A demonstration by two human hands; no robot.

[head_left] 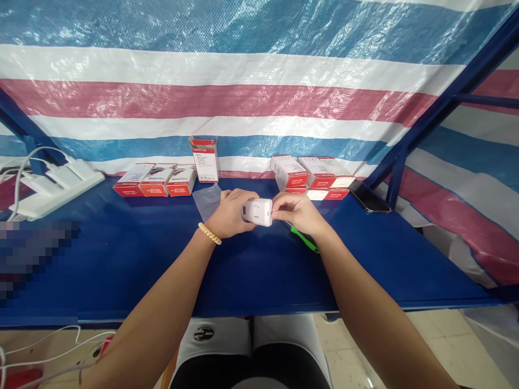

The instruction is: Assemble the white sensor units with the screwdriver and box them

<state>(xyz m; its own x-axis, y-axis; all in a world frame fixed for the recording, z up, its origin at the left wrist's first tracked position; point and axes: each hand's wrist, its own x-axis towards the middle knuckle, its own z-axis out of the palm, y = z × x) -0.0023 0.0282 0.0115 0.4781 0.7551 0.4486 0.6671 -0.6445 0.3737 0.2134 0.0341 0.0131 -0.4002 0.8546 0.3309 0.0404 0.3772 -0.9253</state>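
My left hand (pixel 232 212) and my right hand (pixel 295 212) together hold a small white plastic device (pixel 258 212) just above the blue table (pixel 133 270), near its middle. The left hand wraps its left end; the right hand's fingertips pinch its right end. A beaded bracelet (pixel 210 233) circles my left wrist. Under my right wrist lies a green tool (pixel 305 241). A clear plastic bag (pixel 206 200) lies flat on the table just behind my left hand.
Red-and-white boxes lie in a row at the back left (pixel 154 180) and in a stack at the back right (pixel 310 175); one box (pixel 205 158) stands upright. A black phone (pixel 368 198) lies far right. White power strips (pixel 57 185) with cables sit at the left. A striped tarp hangs behind.
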